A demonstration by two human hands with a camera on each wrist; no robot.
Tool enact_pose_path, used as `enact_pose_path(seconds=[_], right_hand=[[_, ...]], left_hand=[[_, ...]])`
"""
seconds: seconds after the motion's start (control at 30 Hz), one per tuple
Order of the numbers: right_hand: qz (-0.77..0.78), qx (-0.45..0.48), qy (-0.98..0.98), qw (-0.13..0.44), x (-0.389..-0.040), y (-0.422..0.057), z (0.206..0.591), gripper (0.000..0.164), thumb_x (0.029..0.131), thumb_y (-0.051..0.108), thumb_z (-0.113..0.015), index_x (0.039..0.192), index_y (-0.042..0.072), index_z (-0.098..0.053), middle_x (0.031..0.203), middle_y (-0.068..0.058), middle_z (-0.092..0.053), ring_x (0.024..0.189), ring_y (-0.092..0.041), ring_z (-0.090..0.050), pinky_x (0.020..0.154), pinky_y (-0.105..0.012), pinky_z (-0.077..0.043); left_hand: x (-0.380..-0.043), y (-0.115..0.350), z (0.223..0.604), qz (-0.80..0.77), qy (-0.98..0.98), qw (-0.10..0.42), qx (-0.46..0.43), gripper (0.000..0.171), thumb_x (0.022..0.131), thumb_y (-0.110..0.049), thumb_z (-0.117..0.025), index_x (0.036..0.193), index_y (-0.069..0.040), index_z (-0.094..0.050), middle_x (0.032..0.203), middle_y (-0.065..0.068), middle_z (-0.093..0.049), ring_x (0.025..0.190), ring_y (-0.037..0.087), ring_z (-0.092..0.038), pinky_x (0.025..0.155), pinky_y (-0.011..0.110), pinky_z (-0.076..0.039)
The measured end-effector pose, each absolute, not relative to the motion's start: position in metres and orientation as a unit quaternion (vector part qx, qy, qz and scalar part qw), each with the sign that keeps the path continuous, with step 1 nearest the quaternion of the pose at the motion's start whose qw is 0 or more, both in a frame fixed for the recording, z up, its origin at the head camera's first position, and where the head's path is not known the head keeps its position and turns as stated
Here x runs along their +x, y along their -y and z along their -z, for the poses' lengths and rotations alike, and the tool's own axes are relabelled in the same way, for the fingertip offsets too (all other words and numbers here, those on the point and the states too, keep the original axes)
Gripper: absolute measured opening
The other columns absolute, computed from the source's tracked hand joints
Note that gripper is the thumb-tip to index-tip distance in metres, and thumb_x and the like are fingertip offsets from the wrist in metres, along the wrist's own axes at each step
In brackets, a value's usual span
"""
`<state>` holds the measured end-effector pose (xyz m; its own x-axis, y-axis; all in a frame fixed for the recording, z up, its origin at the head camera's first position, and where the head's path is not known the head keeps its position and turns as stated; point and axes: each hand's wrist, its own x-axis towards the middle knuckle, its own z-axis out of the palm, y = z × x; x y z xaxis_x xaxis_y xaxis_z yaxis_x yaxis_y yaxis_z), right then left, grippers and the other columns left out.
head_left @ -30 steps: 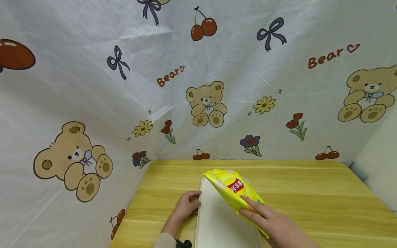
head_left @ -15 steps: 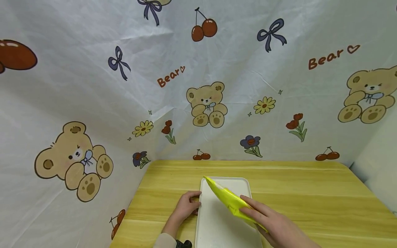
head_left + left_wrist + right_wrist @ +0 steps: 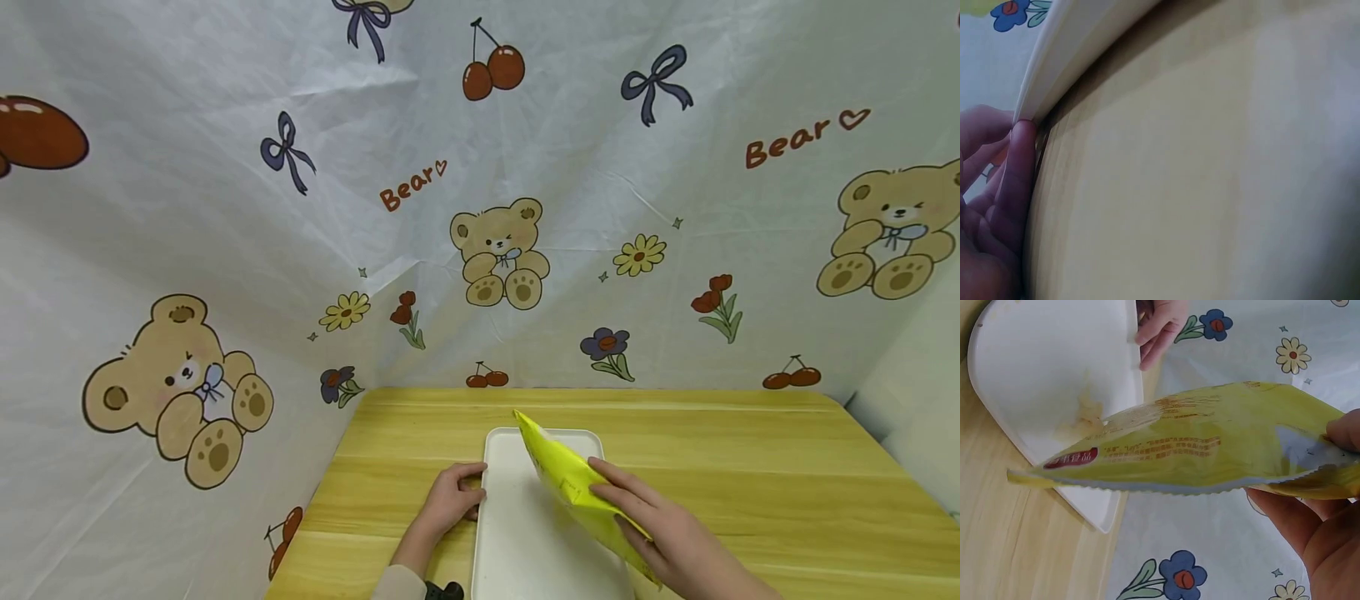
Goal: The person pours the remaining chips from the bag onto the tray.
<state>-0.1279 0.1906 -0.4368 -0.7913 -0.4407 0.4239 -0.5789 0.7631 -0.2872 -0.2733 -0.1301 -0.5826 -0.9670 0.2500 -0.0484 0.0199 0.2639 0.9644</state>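
My right hand (image 3: 667,525) grips a yellow bag of potato chips (image 3: 573,483), thumb on one side and fingers on the other. The bag slants over a white rectangular tray (image 3: 517,542), its zigzag edge showing in the right wrist view. Blurred, pale yellow pieces that look like chips (image 3: 1088,415) show over the tray beside the bag. My left hand (image 3: 450,497) pinches the tray's left rim; in the left wrist view, its thumb (image 3: 1019,162) and fingers meet at that rim. The bag's front is turned away from the head view.
The tray lies on a light wooden table (image 3: 750,483). A white cloth (image 3: 570,167) printed with bears and flowers hangs behind and on the left. A dark watch-like band (image 3: 442,591) sits at the left wrist.
The bag has rolled in my right hand so its red-logo front no longer shows. Hand and bag then shifted slightly right, and the bag's tip rose. The left hand and tray stayed put.
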Motion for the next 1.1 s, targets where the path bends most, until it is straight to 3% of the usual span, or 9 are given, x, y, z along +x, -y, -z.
enact_pose_path(seconds=[0.13, 0.4, 0.6, 0.8, 0.9, 0.97, 1.1], right_hand=[[-0.202, 0.267, 0.923, 0.190, -0.130, -0.191, 0.438, 0.052, 0.086, 0.005, -0.074, 0.132, 0.027, -0.062, 0.153, 0.009, -0.047, 0.116, -0.016, -0.067, 0.085, -0.023, -0.060], [-0.241, 0.273, 0.882, 0.301, -0.136, -0.191, 0.440, 0.052, 0.083, -0.003, -0.074, 0.127, 0.024, -0.066, 0.144, 0.007, -0.058, 0.121, -0.004, -0.062, 0.096, 0.001, -0.040], [-0.277, 0.249, 0.869, 0.327, -0.139, -0.191, 0.440, 0.044, 0.087, -0.006, -0.068, 0.119, 0.024, -0.069, 0.137, 0.002, -0.064, 0.125, 0.003, -0.057, 0.101, 0.002, -0.035], [-0.279, 0.228, 0.863, 0.355, -0.144, -0.190, 0.440, 0.033, 0.088, -0.008, -0.065, 0.111, 0.016, -0.071, 0.131, -0.004, -0.068, 0.125, 0.009, -0.053, 0.099, 0.001, -0.036], [-0.272, 0.223, 0.858, 0.374, -0.146, -0.189, 0.440, 0.031, 0.088, -0.008, -0.066, 0.110, 0.013, -0.071, 0.127, -0.006, -0.070, 0.122, 0.005, -0.056, 0.097, 0.000, -0.040], [-0.259, 0.218, 0.859, 0.383, -0.146, -0.189, 0.440, 0.030, 0.087, -0.008, -0.067, 0.110, 0.013, -0.071, 0.126, -0.006, -0.071, 0.117, -0.003, -0.063, 0.092, -0.003, -0.046], [-0.244, 0.217, 0.853, 0.408, -0.148, -0.187, 0.440, 0.030, 0.087, -0.007, -0.067, 0.111, 0.010, -0.071, 0.121, -0.008, -0.073, 0.085, -0.015, -0.074, 0.060, -0.002, -0.046]], left_hand=[[-0.273, 0.131, 0.581, -0.604, -0.787, 0.100, 0.081, 0.046, 0.089, -0.002, -0.069, 0.135, -0.004, -0.062, 0.102, 0.013, -0.056, 0.057, 0.013, -0.056, 0.052, 0.028, -0.058], [-0.271, 0.131, 0.580, -0.604, -0.786, 0.101, 0.086, 0.047, 0.089, -0.003, -0.068, 0.135, -0.003, -0.061, 0.099, 0.013, -0.055, 0.055, 0.012, -0.056, 0.053, 0.029, -0.059], [-0.271, 0.131, 0.580, -0.603, -0.786, 0.102, 0.088, 0.046, 0.090, -0.004, -0.068, 0.135, -0.003, -0.061, 0.100, 0.013, -0.056, 0.055, 0.011, -0.057, 0.054, 0.029, -0.059], [-0.272, 0.131, 0.579, -0.603, -0.787, 0.101, 0.084, 0.046, 0.090, -0.004, -0.069, 0.135, -0.005, -0.062, 0.098, 0.012, -0.055, 0.054, 0.012, -0.056, 0.053, 0.028, -0.058], [-0.272, 0.131, 0.578, -0.602, -0.788, 0.097, 0.088, 0.046, 0.089, -0.003, -0.069, 0.135, -0.005, -0.062, 0.098, 0.012, -0.055, 0.054, 0.012, -0.055, 0.052, 0.027, -0.057], [-0.271, 0.131, 0.578, -0.601, -0.788, 0.096, 0.089, 0.046, 0.089, -0.003, -0.069, 0.135, -0.004, -0.062, 0.098, 0.013, -0.055, 0.054, 0.012, -0.055, 0.051, 0.026, -0.057], [-0.271, 0.131, 0.579, -0.599, -0.790, 0.099, 0.088, 0.046, 0.090, -0.004, -0.068, 0.135, -0.004, -0.061, 0.099, 0.013, -0.055, 0.054, 0.012, -0.055, 0.052, 0.027, -0.058]])
